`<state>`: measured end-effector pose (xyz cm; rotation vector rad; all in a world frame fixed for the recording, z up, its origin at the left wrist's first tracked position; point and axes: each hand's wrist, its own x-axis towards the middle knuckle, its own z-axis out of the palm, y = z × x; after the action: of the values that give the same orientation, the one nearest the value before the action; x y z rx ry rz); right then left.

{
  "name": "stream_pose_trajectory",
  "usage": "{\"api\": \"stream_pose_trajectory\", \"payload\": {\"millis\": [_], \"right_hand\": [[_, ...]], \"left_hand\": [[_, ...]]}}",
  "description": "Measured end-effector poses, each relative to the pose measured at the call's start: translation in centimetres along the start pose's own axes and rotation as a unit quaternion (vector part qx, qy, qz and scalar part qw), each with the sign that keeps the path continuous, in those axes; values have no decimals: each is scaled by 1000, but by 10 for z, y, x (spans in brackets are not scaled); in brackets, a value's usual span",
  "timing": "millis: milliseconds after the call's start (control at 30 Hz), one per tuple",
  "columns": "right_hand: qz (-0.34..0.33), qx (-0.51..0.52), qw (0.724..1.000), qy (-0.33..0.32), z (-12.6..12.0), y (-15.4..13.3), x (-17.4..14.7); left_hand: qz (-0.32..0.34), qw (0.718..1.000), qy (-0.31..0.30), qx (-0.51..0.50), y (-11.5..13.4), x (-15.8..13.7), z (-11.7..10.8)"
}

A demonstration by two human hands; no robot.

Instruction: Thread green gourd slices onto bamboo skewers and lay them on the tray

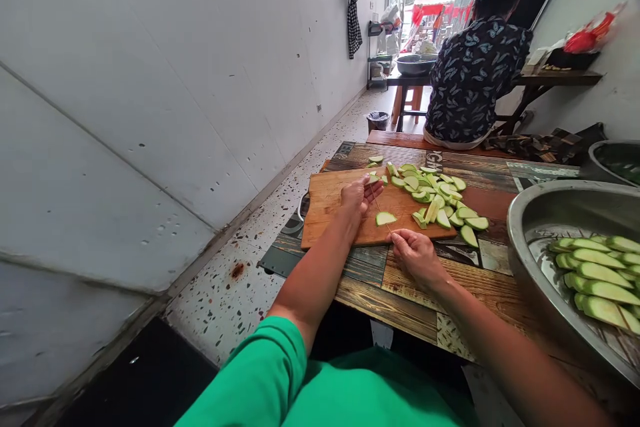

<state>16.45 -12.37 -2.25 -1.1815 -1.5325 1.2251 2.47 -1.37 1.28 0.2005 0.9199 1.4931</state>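
Observation:
My right hand (414,253) pinches the near end of a thin wooden skewer (377,203) at the front edge of the cutting board (327,203). A pale half-round zucchini slice (385,218) with green skin sits along the skewer, apparently pierced by it. Over the board, my left hand (361,193) is turned palm up, its fingers curled around another zucchini slice (372,179) by the skewer's far end. Whether that slice is pierced is hard to see. Beside my hands, a loose pile of cut zucchini (425,187) spreads across the board's right side and onto the table.
A large metal basin (530,260) at right holds stacked zucchini skewers (600,273). Behind it is another basin (610,153). Beyond the patchwork wooden table (410,310), a person (477,73) sits facing away on a bench. A white wall (200,80) runs along the left.

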Motion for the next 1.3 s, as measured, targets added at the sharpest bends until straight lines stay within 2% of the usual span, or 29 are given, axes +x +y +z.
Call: {"api": "stream_pose_trajectory", "payload": {"millis": [233, 333, 400, 500, 567, 633, 733, 833, 867, 933, 1000, 1033, 1100, 1167, 1233, 1300], "right_hand": [[-50, -126, 990, 43, -3, 1, 0], [-58, -134, 988, 46, -3, 1, 0], [-32, -84, 996, 29, -1, 1, 0], [66, 75, 995, -18, 1, -2, -1], [130, 190, 972, -53, 0, -5, -1], [162, 272, 945, -87, -4, -10, 0], [178, 328, 920, -122, -14, -14, 4], [182, 331, 916, -137, -19, -14, 7], [177, 316, 923, -131, -19, -13, 7], [148, 241, 955, -88, -14, -11, 5], [71, 93, 993, -13, -8, -8, 3], [18, 1, 999, 28, -6, -6, 1], [-84, -173, 977, 88, -2, -3, -1], [-141, -280, 943, 111, -2, 0, -1], [-153, -300, 935, 112, -3, 1, -1], [-123, -235, 959, 96, -3, 0, -1]], "left_hand": [[14, 1000, -15, 3, -3, -3, 0], [12, 1000, -16, -1, -3, -5, 1], [12, 1000, -17, -1, -2, -5, 2], [9, 1000, -16, -3, -2, -4, 1], [5, 1000, -16, -14, -2, -2, 0], [0, 1000, -16, -25, -1, 1, 0], [-14, 999, -12, -48, 0, 2, -2], [-36, 997, -12, -69, 2, 2, -2], [-41, 996, -13, -72, 3, 1, -1], [-42, 996, -15, -74, 2, 0, -1], [-30, 997, -15, -69, 1, -1, 0], [-22, 998, -14, -65, 0, -1, 1], [-8, 998, -13, -57, -3, -2, 2], [0, 999, -14, -50, -5, -2, 2], [5, 999, -15, -46, -6, -2, 2], [7, 999, -17, -48, -6, -2, 2]]}}
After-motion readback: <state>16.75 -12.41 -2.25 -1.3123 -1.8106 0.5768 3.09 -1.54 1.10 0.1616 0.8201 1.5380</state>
